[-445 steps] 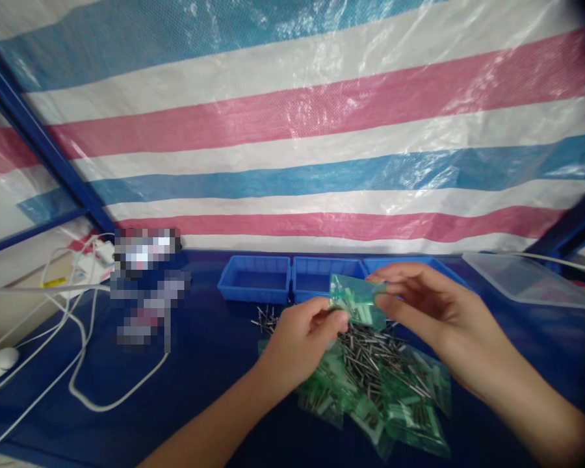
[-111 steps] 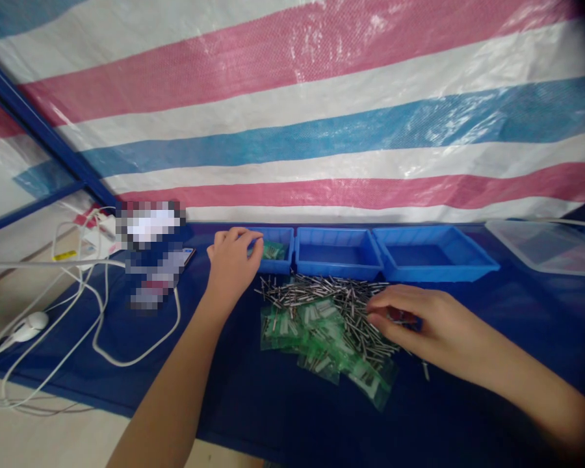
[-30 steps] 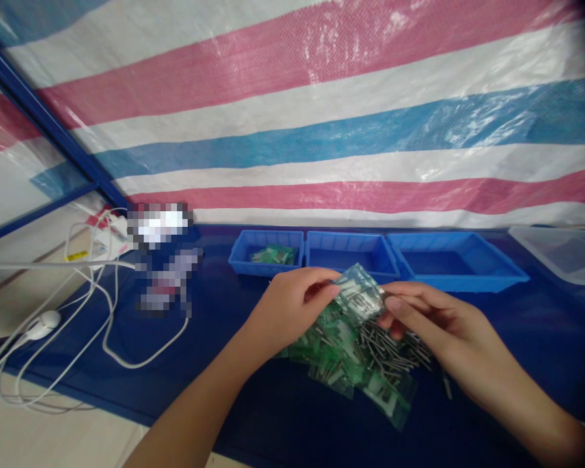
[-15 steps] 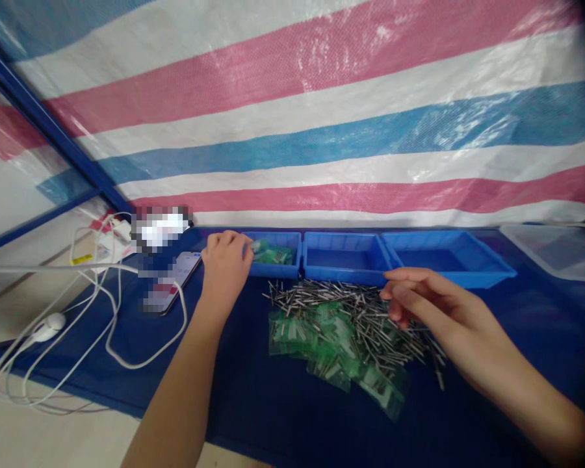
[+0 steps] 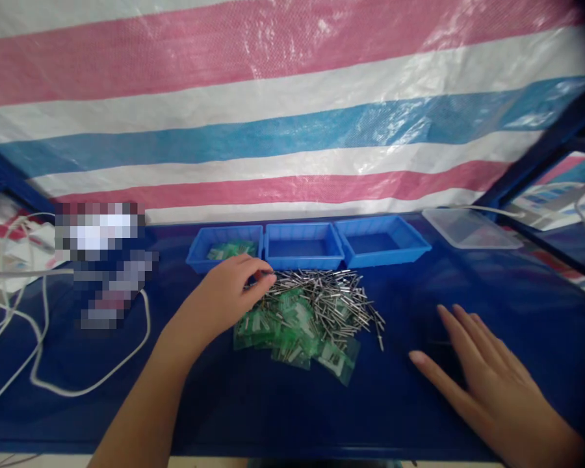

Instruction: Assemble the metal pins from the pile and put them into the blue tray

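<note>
My left hand [image 5: 234,286] is bent over the upper left edge of a pile of thin metal blind rivets [image 5: 338,299]. Its thumb and forefinger tips nearly meet by the rivets; whatever may be between them is too small to make out. Small green-tinted clear plastic bags [image 5: 292,325], some with rivets inside, lie along the near side of the pile. My right hand [image 5: 492,383] is spread with nothing in it, to the right of the pile and apart from it. Behind the left hand stands a blue bin [image 5: 195,263] with several green bags [image 5: 231,249] in it.
Two more blue bins, a middle one [image 5: 305,262] and a right one [image 5: 390,259], stand in line behind the pile. A clear plastic lid [image 5: 468,229] lies at the back right. White cables [image 5: 78,392] loop over the left of the blue table [image 5: 273,416], near blurred-out items.
My left hand has moved from the left bin to the pile's edge. The right hand has drawn back from the rivets, its fingers now spread. The view has turned right.
</note>
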A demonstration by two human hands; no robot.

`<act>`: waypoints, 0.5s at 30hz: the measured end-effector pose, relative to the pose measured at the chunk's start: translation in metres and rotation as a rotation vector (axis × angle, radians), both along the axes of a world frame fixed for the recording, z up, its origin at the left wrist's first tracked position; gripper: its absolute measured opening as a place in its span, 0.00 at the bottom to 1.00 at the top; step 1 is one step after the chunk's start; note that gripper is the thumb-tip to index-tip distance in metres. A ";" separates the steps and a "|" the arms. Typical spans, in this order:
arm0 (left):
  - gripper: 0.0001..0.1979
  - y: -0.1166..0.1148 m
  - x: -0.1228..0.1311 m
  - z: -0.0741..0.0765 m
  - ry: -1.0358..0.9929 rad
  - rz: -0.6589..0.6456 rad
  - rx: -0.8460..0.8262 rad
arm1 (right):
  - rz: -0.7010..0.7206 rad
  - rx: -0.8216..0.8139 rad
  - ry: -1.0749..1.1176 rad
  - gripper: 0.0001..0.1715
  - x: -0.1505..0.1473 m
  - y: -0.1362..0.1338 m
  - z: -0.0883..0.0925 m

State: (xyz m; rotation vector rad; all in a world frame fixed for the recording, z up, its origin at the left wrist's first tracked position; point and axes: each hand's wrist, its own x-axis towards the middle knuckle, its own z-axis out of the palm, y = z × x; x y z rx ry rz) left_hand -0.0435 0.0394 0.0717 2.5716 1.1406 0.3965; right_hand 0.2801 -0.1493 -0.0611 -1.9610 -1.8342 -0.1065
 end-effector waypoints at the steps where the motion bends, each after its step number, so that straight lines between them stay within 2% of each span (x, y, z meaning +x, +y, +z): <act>1: 0.14 -0.007 0.003 0.001 0.016 -0.037 -0.037 | -0.033 -0.010 -0.060 0.40 -0.004 -0.005 -0.008; 3: 0.15 -0.019 0.007 0.000 0.061 -0.077 -0.068 | -0.059 -0.045 -0.151 0.43 -0.017 -0.007 -0.014; 6: 0.16 -0.031 0.005 -0.005 0.112 -0.103 -0.035 | -0.045 -0.058 -0.199 0.47 -0.043 0.011 -0.007; 11: 0.17 -0.047 -0.017 -0.025 0.120 -0.001 0.102 | 0.028 -0.104 -0.149 0.46 -0.067 0.053 0.007; 15: 0.21 -0.063 -0.029 -0.040 0.137 0.043 0.144 | 0.081 -0.066 -0.083 0.45 -0.071 0.066 0.010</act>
